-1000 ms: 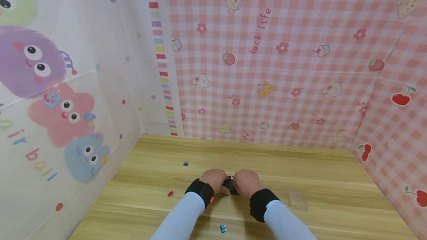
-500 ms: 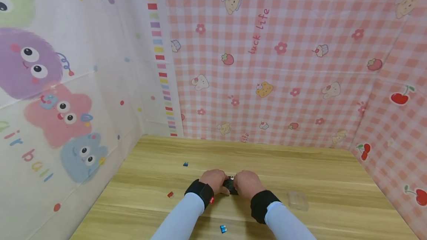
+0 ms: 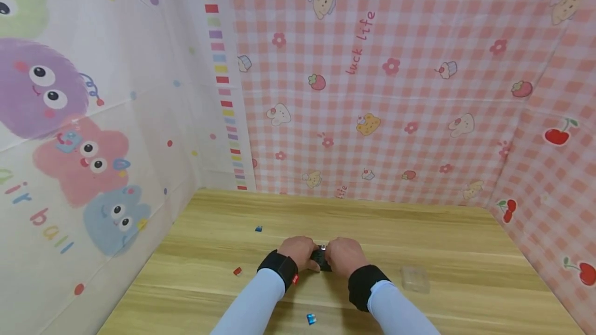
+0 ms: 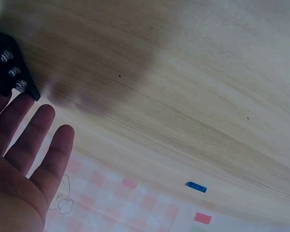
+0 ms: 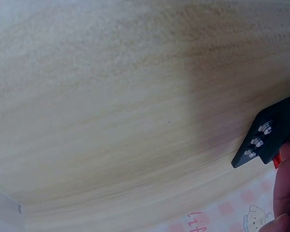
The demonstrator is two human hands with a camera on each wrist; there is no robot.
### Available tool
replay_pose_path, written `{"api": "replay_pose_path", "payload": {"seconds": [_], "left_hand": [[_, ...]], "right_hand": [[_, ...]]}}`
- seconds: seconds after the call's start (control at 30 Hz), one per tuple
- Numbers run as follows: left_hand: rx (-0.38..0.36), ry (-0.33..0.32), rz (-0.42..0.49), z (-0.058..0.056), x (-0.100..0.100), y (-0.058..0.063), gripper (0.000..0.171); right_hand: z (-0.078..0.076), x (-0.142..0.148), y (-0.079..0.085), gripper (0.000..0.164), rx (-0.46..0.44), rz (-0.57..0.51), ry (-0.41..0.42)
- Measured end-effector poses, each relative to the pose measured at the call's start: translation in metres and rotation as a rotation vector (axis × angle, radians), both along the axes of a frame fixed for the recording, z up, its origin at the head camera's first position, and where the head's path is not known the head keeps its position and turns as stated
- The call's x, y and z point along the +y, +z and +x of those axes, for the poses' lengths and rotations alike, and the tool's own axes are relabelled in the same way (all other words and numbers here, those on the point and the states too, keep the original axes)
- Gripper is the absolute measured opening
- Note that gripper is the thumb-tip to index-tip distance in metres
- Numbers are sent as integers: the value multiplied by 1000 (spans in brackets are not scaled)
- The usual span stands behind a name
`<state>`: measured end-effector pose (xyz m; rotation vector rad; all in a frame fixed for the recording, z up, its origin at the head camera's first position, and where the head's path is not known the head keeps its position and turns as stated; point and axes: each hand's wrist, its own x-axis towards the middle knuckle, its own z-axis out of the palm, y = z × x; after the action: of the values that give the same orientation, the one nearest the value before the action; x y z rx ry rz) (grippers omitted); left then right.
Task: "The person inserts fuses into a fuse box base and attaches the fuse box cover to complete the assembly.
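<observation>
Between the two hands stands a black fuse block (image 3: 321,259) with silver screw terminals along its edge. My left hand (image 3: 298,254) grips its left side, thumb toward me; the left wrist view shows fingertips under the block's edge. My right hand (image 3: 345,256) curls over its right part. In the right wrist view, its fingers pinch close against the block, by a red blade fuse (image 5: 277,161) and a bit of blue. The fingers largely hide the pinched piece, apparently a blade fuse. Terminals (image 5: 257,141) show at the block's near corner in this view.
On the wooden table (image 3: 209,299) lie a blue blade fuse (image 3: 258,228) at the far left, a red one (image 3: 237,271) left of the left wrist, and another blue one (image 3: 311,318) in front. A clear plastic cover (image 3: 415,279) sits to the right. Printed cloths (image 3: 372,92) wall the table.
Hardly anything differs: both hands stay at the fuse block, the right one shifting only slightly. The head view drifts a little. Loose pieces on the table have not moved.
</observation>
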<state>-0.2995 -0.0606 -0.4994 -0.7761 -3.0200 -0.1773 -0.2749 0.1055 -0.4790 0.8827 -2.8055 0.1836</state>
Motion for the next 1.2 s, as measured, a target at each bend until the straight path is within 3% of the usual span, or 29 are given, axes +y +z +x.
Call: {"api": "replay_pose_path", "payload": {"seconds": [0.77,1.0,1.2], "left_hand": [[-29,-7,34,4,0,5,36],[-21,-5,31,3,-1,5,32],[-33,1,36,4,0,6,34]], "right_hand": [[2,-1,-1,20,-20,18,-13],[0,-5,-3,20,106,101,19],[0,-4,-3,21,104,113,22]]}}
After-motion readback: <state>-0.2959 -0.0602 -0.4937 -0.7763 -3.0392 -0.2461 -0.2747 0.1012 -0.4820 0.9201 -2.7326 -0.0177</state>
